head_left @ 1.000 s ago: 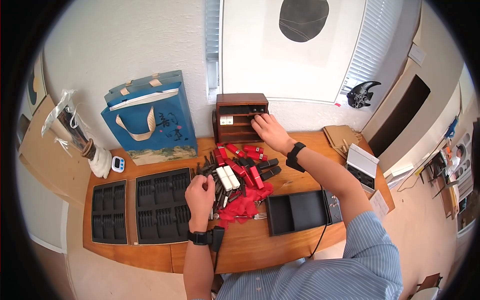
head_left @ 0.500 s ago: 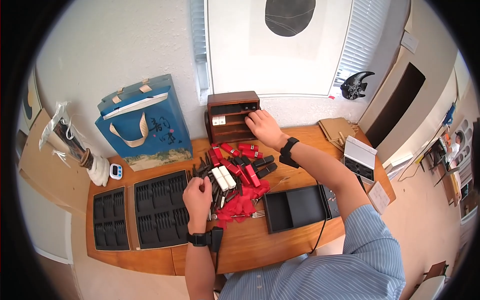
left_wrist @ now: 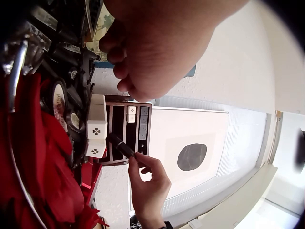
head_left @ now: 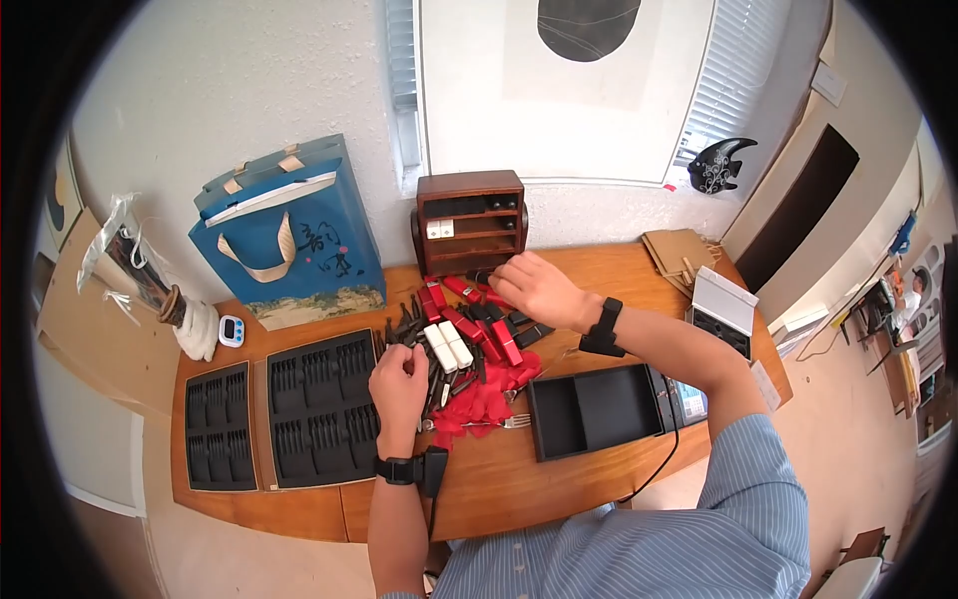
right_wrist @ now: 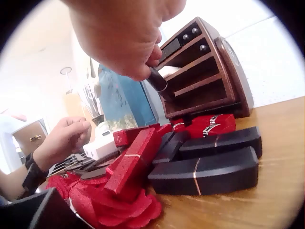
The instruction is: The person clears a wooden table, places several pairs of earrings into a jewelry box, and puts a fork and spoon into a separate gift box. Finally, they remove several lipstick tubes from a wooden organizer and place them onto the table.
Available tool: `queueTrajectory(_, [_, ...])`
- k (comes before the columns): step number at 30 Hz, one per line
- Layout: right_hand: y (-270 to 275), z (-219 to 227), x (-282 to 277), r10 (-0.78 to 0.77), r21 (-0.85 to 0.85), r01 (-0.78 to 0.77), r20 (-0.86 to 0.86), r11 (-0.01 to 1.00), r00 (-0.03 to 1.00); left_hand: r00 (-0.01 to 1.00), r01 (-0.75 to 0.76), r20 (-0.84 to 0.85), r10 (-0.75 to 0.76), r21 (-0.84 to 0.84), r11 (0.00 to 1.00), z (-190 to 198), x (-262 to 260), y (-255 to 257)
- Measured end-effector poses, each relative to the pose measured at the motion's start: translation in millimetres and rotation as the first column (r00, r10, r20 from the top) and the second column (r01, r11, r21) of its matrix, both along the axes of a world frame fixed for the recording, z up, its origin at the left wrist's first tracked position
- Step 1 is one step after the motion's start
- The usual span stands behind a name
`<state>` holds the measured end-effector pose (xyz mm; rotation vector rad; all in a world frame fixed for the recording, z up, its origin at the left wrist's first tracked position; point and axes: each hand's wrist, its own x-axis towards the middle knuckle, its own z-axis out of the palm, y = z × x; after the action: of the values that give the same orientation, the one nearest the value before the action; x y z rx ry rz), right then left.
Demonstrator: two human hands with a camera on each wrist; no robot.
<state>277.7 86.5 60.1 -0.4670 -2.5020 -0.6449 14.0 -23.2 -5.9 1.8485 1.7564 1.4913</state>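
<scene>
While the left hand (head_left: 397, 392) is hanging just left of two white tubes (head_left: 439, 347), its fingers curled in toward the palm, an open black box (head_left: 617, 399) is lying farther right on the wooden table (head_left: 519, 489). Red petals (head_left: 479, 401) and a fork (head_left: 518, 421) are showing between them, and red tubes (head_left: 506, 342) are crowding together with black ones just beyond. Farther out, the right hand (head_left: 544, 292) — thumb and fingertips pinching a slim black tube (left_wrist: 125, 149) — is hovering over the far side of the heap. That tube is slanting before a brown wooden cabinet (head_left: 471, 182); whether it is touching a shelf, the views cannot tell. Two white pieces (head_left: 440, 229) are sitting at the left of the cabinet's shelves, dark rounded pieces (right_wrist: 195, 31) at the right. Beside it, a blue paper bag (head_left: 274, 225) is standing, and behind, a framed picture (head_left: 559, 120) is facing the table.
</scene>
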Motion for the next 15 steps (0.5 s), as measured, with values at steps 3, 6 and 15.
queueTrajectory(3, [-1, -13, -7, 0.046, -0.019, -0.046, 0.029, 0.999, 0.998, 1.000, -0.006, -0.010, 0.006, -0.008, 1.000, 3, -1, -1])
queueTrajectory(6, [0, -19, -12, 0.081, -0.105, -0.068, 0.132, 0.992, 0.988, 1.000, -0.022, 0.008, 0.022, -0.025, 0.999, 7, -1, -1])
queueTrajectory(15, [10, -9, -14, 0.008, -0.139, -0.005, 0.021, 0.990, 1.000, 1.000, -0.019, -0.006, 0.019, 0.000, 1.000, 1, -2, 0])
